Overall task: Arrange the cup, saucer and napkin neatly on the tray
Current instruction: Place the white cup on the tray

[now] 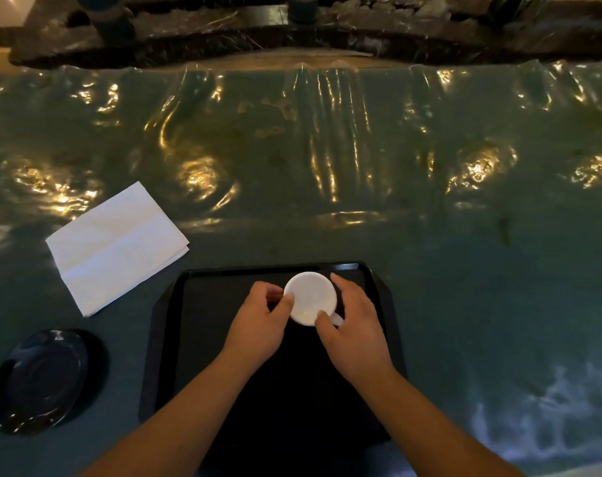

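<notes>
A green table [430, 235] under a wrinkled clear plastic sheet fills the room in front of the person. On its near edge sits a black tray [165, 325], bare except for a white cup [309, 297] in its far half. To the left of the tray, off it, a folded white napkin [117, 242] lies flat on the plastic, and nearer the person a dark saucer [41, 376] rests alone, well apart from the cup.

Both hands close on the cup from either side. The left hand [261, 325] presses thumb and fingers on its left wall; the right hand [354, 328] wraps the right side, thumb near the small handle that points toward the person. The cup looks empty, and I cannot tell whether it stands on the tray or is just lifted.

It looks light, stiff and breakable, likely glazed and a little slick, so the handle or a two-sided hold on the wall suits it. The saucer likely wants a pinch at its rim; the napkin is soft and will flop unless taken at the fold.
</notes>
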Demonstrator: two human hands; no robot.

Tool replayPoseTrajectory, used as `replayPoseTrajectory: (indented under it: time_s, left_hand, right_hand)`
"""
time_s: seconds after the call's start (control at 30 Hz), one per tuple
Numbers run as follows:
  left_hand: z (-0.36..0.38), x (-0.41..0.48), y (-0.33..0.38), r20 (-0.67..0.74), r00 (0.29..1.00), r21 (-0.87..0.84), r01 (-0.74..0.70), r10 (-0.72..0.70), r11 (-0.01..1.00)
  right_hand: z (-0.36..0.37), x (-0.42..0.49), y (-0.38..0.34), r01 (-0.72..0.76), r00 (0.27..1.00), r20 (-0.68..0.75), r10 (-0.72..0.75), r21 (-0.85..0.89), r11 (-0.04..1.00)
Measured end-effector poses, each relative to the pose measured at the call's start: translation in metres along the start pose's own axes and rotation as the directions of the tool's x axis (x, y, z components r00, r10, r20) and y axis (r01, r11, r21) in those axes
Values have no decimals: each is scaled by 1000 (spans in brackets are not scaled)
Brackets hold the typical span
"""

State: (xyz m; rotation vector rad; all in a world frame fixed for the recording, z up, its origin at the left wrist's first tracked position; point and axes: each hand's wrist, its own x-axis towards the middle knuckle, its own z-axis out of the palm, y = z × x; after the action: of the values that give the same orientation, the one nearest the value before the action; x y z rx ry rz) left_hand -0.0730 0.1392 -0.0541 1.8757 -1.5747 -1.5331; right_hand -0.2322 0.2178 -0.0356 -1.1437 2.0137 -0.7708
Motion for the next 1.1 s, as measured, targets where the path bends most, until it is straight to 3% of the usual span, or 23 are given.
replayPoseTrajectory:
  time_s: [0.07,0.1,0.23,0.4,0.8,1.1]
  left_hand:
    - [-4,4,6,-55,996,98,-62,67,993]
    - [-5,7,10,-61,992,132,-102,111,986]
    - [-5,19,27,70,972,274,-236,226,932]
    - [-7,23,29,123,975,317,-216,186,923]
    - [10,2,12,-29,991,195,-120,128,973]
    - [20,-10,4,-16,1000,38,0,1,999]
  right_hand:
    - [1,-17,1,78,987,-137,-83,-41,996]
    - [3,-24,2,65,988,-136,-68,-26,998]
    - [11,-37,4,-122,988,100,119,27,992]
    - [8,-27,7,-118,988,102,116,15,993]
    - [-3,-4,24,-192,981,-14,192,-15,981]
    - [-12,13,41,-248,968,2,252,178,952]
